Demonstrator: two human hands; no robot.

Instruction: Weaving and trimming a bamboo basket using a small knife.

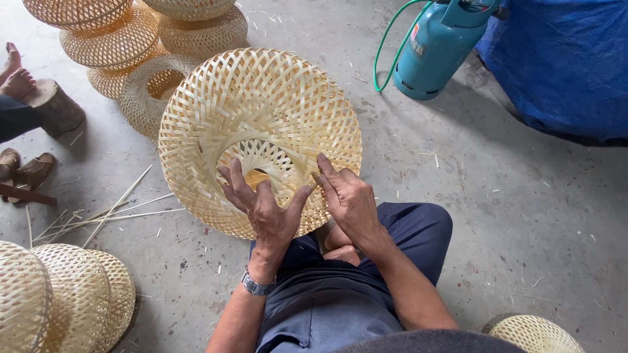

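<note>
Single view, head-worn camera. Position: above a seated person, looking steeply down and forward over the lap and knees to the concrete floor. Range: close; the left hand and right hand sit at lower centre, forearms running out of the bottom edge. The woven bamboo shade fills the centre of frame. Far edge of view, top: stacked woven shades at upper left, a teal gas cylinder and blue tarpaulin at upper right. Left edge: another person's feet. No second view; no shared field to record.
</note>
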